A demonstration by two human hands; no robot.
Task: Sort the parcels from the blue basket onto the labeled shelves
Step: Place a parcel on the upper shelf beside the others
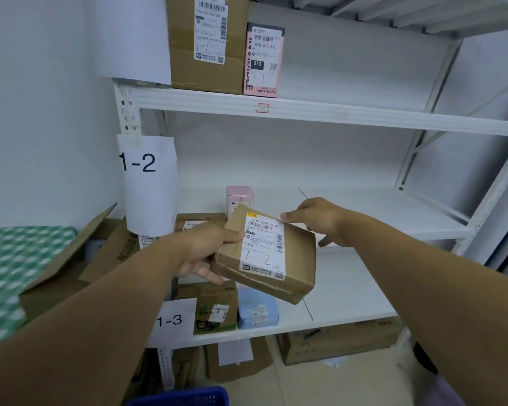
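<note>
Parcel gripped at near edge by left hand, right hand slack-fingered by far corner, open shelf beyond.

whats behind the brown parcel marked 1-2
A pink box stands on the shelf behind the brown parcel, which the left hand grips; its lower part is covered.

White rack, 3 shelves in view: top shelf has a brown carton w/ a pink box just beside it on the rt, both at the left end. Mid shelf, sign 1-2 on its left post, carries a small pink pkg and a flat brown box. Low shelf, sign 1-3, holds a green-print carton w/ a blue pkg beside it; floor under the rack has a big carton and flat cardboard.
</note>
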